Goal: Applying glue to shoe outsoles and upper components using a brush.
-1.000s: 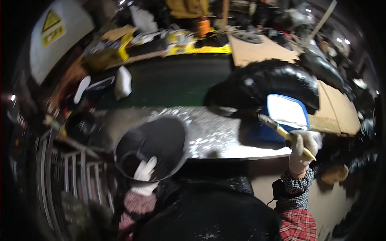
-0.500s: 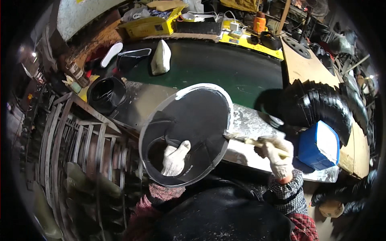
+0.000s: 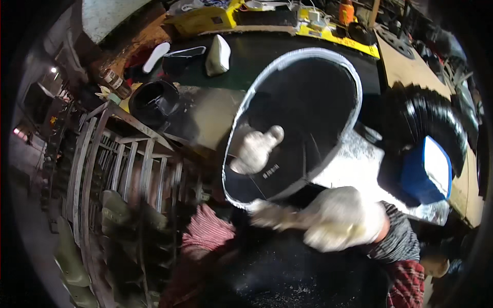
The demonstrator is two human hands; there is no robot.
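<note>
A large black shoe upper (image 3: 308, 102) is tilted toward me, its oval rim coated with white paste all round. My left hand (image 3: 254, 151), in a white glove, comes up within the piece and grips it, thumb lying on the black inner face. My right hand (image 3: 339, 220), gloved and smeared by motion, is closed round a brush (image 3: 277, 218). The brush's bristle end touches the rim's near edge, at its lower left. A blue tub (image 3: 426, 174) with white content stands to the right of this hand.
Curved black pieces (image 3: 431, 118) are stacked at the right. A white-soled shoe last (image 3: 218, 56), a pale insole (image 3: 155, 56) and a black rolled piece (image 3: 154, 105) sit on the bench. A metal rack (image 3: 87, 174) holding shoe lasts stands at left; a yellow box (image 3: 200, 20) is at the back.
The shoe upper has risen and moved right, turning in my left hand. My right hand brought the brush from the rim's right side to its near edge. White now covers more rim.
</note>
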